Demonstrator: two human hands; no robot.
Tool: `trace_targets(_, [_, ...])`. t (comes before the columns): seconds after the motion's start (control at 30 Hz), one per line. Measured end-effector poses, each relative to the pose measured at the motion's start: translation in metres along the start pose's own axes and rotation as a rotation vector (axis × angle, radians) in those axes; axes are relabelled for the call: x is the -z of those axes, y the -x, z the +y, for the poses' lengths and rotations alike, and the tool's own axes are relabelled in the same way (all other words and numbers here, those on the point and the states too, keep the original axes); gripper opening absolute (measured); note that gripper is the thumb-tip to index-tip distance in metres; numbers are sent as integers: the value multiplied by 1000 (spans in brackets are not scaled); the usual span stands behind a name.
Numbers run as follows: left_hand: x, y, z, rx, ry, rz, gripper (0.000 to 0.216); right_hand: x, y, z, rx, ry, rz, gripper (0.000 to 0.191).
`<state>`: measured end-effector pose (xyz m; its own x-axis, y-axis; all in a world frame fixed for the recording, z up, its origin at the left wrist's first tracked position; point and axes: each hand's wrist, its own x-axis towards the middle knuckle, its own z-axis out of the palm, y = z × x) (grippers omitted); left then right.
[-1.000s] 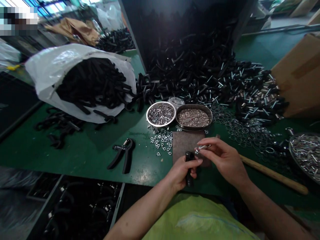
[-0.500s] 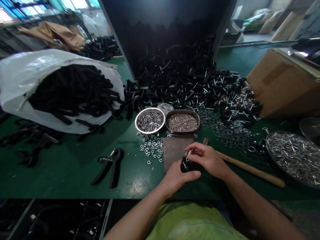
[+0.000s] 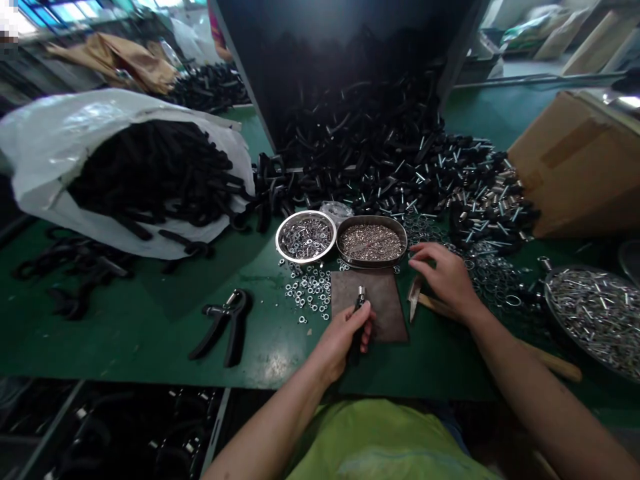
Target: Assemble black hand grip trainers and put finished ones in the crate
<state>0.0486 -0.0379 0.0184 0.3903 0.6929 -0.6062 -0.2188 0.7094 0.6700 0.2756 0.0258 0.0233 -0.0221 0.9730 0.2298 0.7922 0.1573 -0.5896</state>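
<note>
My left hand [image 3: 345, 333] is closed round a black plastic grip handle [image 3: 359, 307], held above the steel plate [image 3: 393, 320]. A shiny metal spring or sleeve [image 3: 361, 291] sticks up from the top of the handle; its lower part is hidden in my palm. My right hand [image 3: 445, 277] hovers over the hammer [image 3: 555, 363], right of the oval tin, with its fingers curved and apart and nothing visible in them. On the left of the bench lies a black hand grip exerciser [image 3: 223, 327], with two legs and a spring at its top.
A round steel bowl [image 3: 280, 248] of small hardware stands beside an oval tin [image 3: 373, 265] of tiny rivets. Loose nuts [image 3: 307, 293] and wire rings [image 3: 495, 277] lie scattered. A white sack [image 3: 40, 153] of black handles, a cardboard box [image 3: 575, 167] and a pan of pins [image 3: 595, 313] surround them.
My right hand has left the handle and moved right and up, near the oval tin. My left hand keeps the handle, now more upright, and has shifted slightly left. The view has shifted a little.
</note>
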Motion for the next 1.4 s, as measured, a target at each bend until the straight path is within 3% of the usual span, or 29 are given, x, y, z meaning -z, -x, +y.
trace_targets(0.07, [-4, -4, 4, 77, 101, -53, 58, 0, 19, -31, 166, -187, -82, 3])
trace_targets(0.2, [-13, -6, 8, 120, 187, -125, 63, -5, 49, -68, 337, -215, -97, 30])
trace_targets(0.5, [-22, 0, -2, -7, 3, -90, 47, -10, 65, -67, 438, -105, -49, 36])
trace_targets(0.6, [-23, 0, -3, -40, -103, -50, 46, -11, 70, -68, 377, -126, -42, 37])
trace_targets(0.7, [-22, -1, -3, -6, -230, 1, 49, 1, 53, -57, 280, -197, -253, 38])
trace_targets(0.77, [-20, -1, -4, 37, -279, 11, 51, 15, 25, -35, 204, -114, -384, 29])
trace_targets(0.8, [-19, 0, -5, 50, -287, 13, 50, 23, 6, -19, 142, 5, -348, 21])
trace_targets(0.83, [-17, 1, -6, 54, -286, 16, 50, 30, -13, -2, 11, 179, -223, 17])
trace_targets(0.9, [-15, 3, -9, 55, -269, 30, 49, 40, -51, 33, -138, 321, -73, 24])
trace_targets(1.07, [-12, 3, -10, 57, -128, 71, 53, 35, -107, 91, -221, 488, -19, 23])
trace_targets(1.23, [-10, -6, -2, 80, 199, 58, 67, 25, -111, 96, -174, 527, -37, 25])
trace_targets(1.4, [0, -15, 11, 43, 583, 120, 32, 36, -74, 54, -6, 362, 48, 21])
